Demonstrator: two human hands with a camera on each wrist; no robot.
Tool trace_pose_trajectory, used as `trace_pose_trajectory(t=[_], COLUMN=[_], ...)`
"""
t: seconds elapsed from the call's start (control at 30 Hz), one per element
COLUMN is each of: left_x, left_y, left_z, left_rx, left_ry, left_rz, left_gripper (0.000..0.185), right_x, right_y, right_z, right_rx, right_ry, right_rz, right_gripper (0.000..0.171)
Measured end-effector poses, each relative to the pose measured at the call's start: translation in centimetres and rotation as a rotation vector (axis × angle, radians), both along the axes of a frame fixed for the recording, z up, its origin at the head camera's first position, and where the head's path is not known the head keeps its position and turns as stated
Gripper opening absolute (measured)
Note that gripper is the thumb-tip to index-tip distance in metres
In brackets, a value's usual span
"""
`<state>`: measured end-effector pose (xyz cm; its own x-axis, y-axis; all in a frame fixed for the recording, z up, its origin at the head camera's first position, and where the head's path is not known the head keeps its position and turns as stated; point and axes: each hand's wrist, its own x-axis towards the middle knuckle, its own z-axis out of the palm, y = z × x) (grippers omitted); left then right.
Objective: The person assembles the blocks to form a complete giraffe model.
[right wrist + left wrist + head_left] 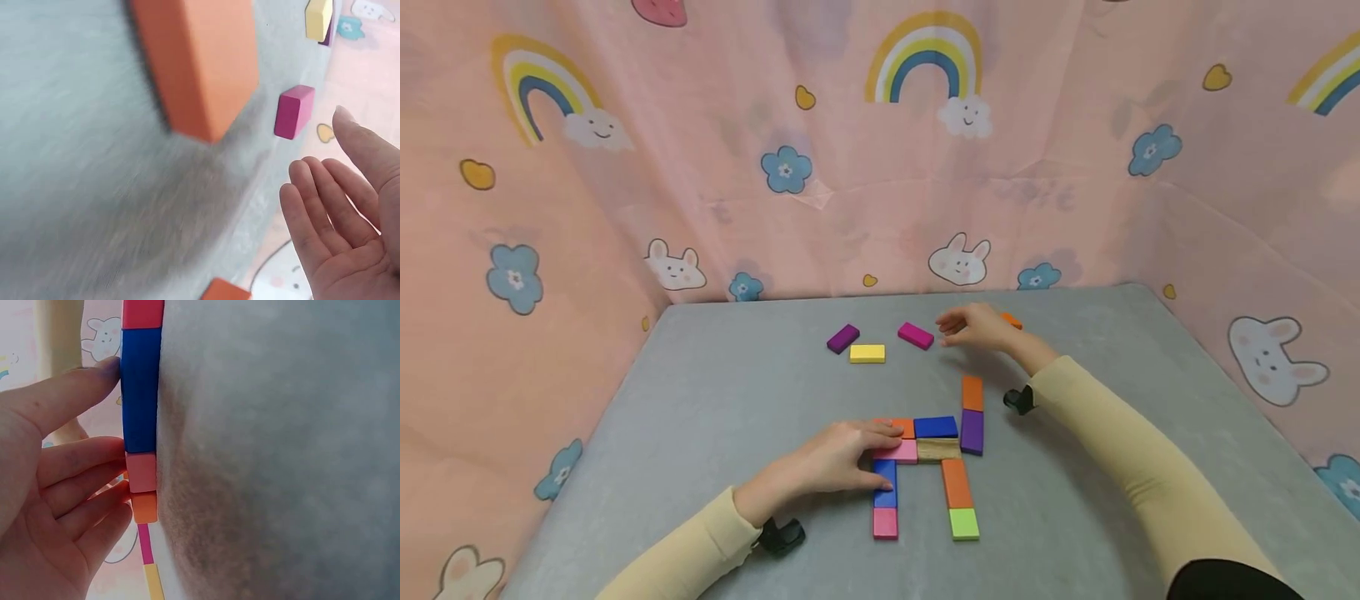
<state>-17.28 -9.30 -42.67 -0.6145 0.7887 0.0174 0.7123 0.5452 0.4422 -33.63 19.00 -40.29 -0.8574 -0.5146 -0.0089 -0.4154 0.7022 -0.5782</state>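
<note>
My left hand (835, 457) rests its fingertips on the flat block figure, over an orange block (907, 428) and a pink block (907, 452). Its thumb touches the upper blue block (140, 394) of the left leg. Beside these lie a dark blue block (936, 427) and a wood-coloured block (938, 449). Above the table at the back, my right hand (976, 326) holds nothing, its fingers loosely extended. The magenta block (916, 336) lies just left of its fingertips, apart from them.
A purple block (843, 338) and a yellow block (867, 354) lie loose at the back. Another orange block (1011, 321) is partly behind my right hand. Orange and purple blocks (972, 432) form the figure's upright right column. A patterned pink cloth (865, 225) hangs behind the grey table (737, 375).
</note>
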Motion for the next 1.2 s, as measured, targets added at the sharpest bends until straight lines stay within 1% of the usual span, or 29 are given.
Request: trace_pose_trajectory(t=[0.1,0.23,0.43,0.5,0.63,0.73,0.8,0.93,1.03,1.2], left_x=[0.0,0.0,0.0,0.0,0.1,0.1,0.1,0.0,0.0,-0.1], left_y=[0.0,0.1,0.0,0.0,0.0,-0.1,-0.1,-0.1,-0.1,0.0], left_z=[-0.1,-0.2,-0.1,-0.1,-0.1,0.0,0.0,-0.1,-0.1,0.0], left_rx=[-0.003,-0.005,-0.002,0.0,-0.003,-0.009,-0.012,-0.015,-0.016,-0.018], left_ry=[0.001,0.01,0.007,0.007,0.011,0.013,0.012,0.015,0.016,0.011], left_rz=[-0.004,-0.007,0.0,0.002,0.006,0.009,0.01,0.008,0.005,0.005], left_gripper=[0.058,0.058,0.057,0.057,0.057,0.057,0.057,0.057,0.057,0.057], right_x=[-0.8,-1.3,-1.3,-1.3,-1.2,-1.4,-1.6,-2.4,-3.0,-3.5], right_y=[-0.6,-1.1,-1.5,-1.6,-1.9,-2.4,-2.9,-3.5,-3.8,-3.8], right_z=[-0.5,-1.1,-1.7,-1.8,-1.9,-1.6,-1.5,-1.7,-2.1,-2.4], right_rx=[-0.008,-0.004,-0.053,-0.062,-0.054,-0.038,-0.025,-0.006,-0.023,-0.051], right_ry=[-0.042,-0.069,-0.101,-0.101,-0.1,-0.102,-0.115,-0.148,-0.172,-0.191], right_rz=[-0.015,-0.031,-0.038,-0.027,-0.019,-0.019,-0.013,0.051,0.079,0.087], right_gripper=[0.045,0.044,0.043,0.044,0.049,0.059,0.065,0.073,0.074,0.072])
